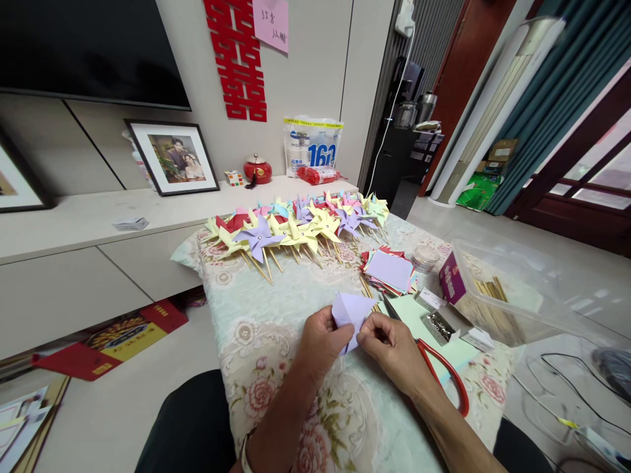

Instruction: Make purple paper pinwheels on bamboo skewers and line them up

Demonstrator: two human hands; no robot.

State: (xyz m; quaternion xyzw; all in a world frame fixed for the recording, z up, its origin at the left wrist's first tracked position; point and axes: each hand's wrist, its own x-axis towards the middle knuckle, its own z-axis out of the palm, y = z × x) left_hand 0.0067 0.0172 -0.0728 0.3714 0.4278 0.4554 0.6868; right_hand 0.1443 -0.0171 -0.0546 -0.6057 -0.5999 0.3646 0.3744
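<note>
Near the lower middle of the frame, both hands pinch a folded pale purple paper square [351, 315]: the left hand [323, 341] grips its lower edge, the right hand [394, 348] its right corner, above the floral-clothed surface [276, 368]. Above them, a long row of finished paper pinwheels on wooden sticks [300, 230] suggests much is done. Right of centre, a stack of uncut coloured paper squares [389, 270] and red-handled scissors [438, 368] suggest more remain.

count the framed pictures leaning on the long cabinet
2. One black-framed portrait photo leans against the wall at the middle of the pale long cabinet; a second black-framed picture sits at the left edge, partly cut off. Others may lie outside the view.
</note>
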